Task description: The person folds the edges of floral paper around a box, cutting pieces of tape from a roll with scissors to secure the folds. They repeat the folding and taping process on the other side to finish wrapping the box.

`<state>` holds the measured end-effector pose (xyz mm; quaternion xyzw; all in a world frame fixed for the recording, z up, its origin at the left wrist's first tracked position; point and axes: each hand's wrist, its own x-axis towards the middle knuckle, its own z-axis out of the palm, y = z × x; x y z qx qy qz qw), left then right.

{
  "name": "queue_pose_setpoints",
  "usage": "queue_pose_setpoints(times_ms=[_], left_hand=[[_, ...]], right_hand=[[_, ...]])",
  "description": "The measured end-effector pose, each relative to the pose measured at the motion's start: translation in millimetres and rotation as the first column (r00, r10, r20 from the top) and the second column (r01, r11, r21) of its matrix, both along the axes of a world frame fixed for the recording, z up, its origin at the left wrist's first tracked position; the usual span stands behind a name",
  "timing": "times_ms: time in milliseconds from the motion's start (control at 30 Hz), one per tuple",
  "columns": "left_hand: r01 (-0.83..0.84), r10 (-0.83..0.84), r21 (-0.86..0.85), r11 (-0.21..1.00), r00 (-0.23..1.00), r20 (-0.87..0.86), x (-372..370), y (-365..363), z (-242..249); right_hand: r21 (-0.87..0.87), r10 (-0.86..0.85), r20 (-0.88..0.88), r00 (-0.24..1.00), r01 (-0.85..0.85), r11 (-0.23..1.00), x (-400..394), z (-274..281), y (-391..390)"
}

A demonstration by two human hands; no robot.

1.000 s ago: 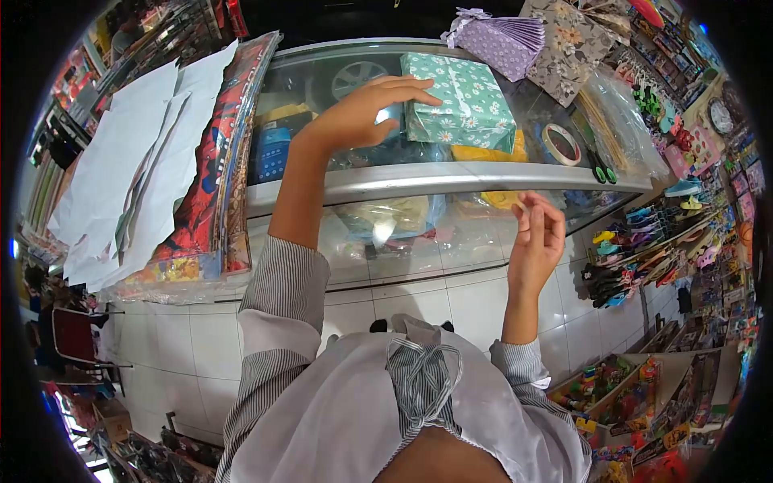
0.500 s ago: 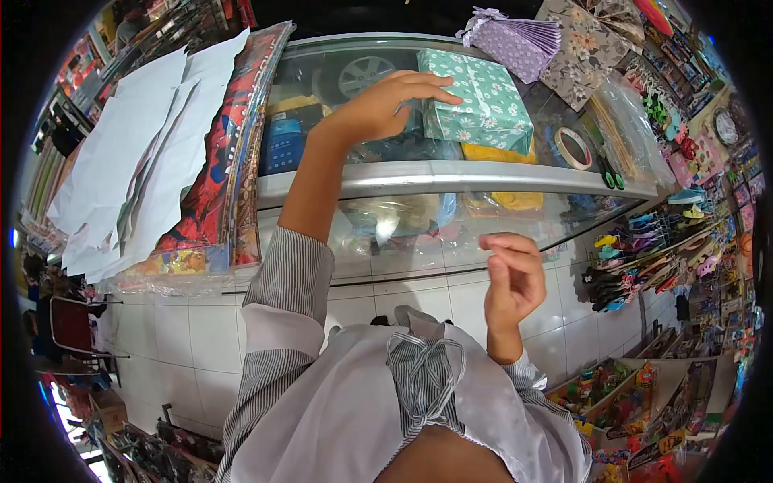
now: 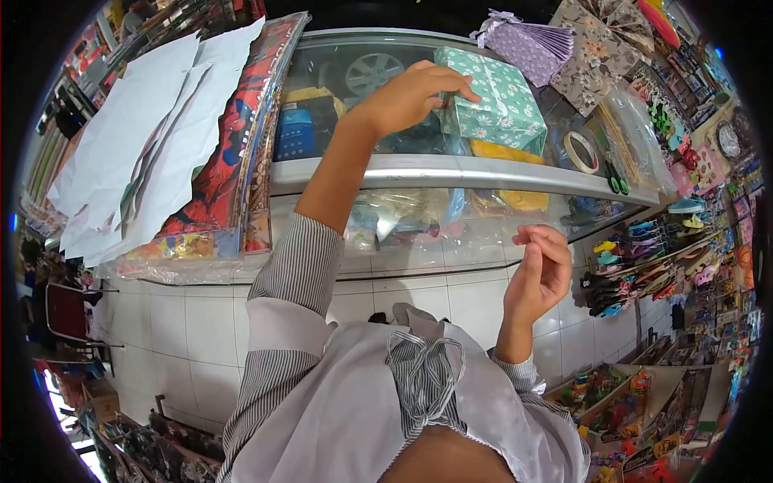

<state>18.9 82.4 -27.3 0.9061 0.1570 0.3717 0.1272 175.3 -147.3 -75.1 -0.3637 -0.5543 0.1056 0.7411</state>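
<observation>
A gift box wrapped in green daisy-print paper sits on the glass display counter. My left hand reaches over the counter, its fingers stretched out and resting on the box's left side and top. In front of the counter, my right hand hovers with curled fingers and the thumb close to the fingertips. Whatever it may pinch is too small to make out. To the right of the box lie a roll of tape and green-handled scissors.
White paper sheets cover red printed wrapping sheets at the left. A purple pleated paper bag and a floral brown package lie at the back right. Hair clips hang on a rack at the right.
The view has shifted slightly, so the counter items sit a little further right. My left hand stays on the box. My right hand has moved a little to the right, fingers still curled.
</observation>
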Motion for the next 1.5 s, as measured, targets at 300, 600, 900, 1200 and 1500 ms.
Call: queue_pose_setpoints(times_ms=[300,600,900,1200,1500], left_hand=[[0.043,-0.042,0.010,0.999,0.998,-0.035,-6,5,-1],[-0.001,0.001,-0.065,0.998,1.000,-0.005,-2,-1,3],[-0.050,0.049,-0.002,0.999,0.996,-0.071,4,-11,19],[0.109,-0.061,0.092,0.990,0.907,-0.418,89,-17,62],[0.031,-0.190,-0.249,0.968,0.741,-0.644,94,-6,75]], right_hand=[[-0.062,-0.008,-0.343,0.939,-0.015,0.998,31,-11,16],[-0.104,-0.043,-0.371,0.928,0.004,0.995,71,-15,44],[-0.110,-0.065,-0.230,0.971,0.041,0.993,87,-12,53],[-0.087,0.001,-0.211,0.977,-0.020,0.996,111,-11,62],[-0.089,0.112,-0.115,0.987,-0.122,0.988,131,-8,70]])
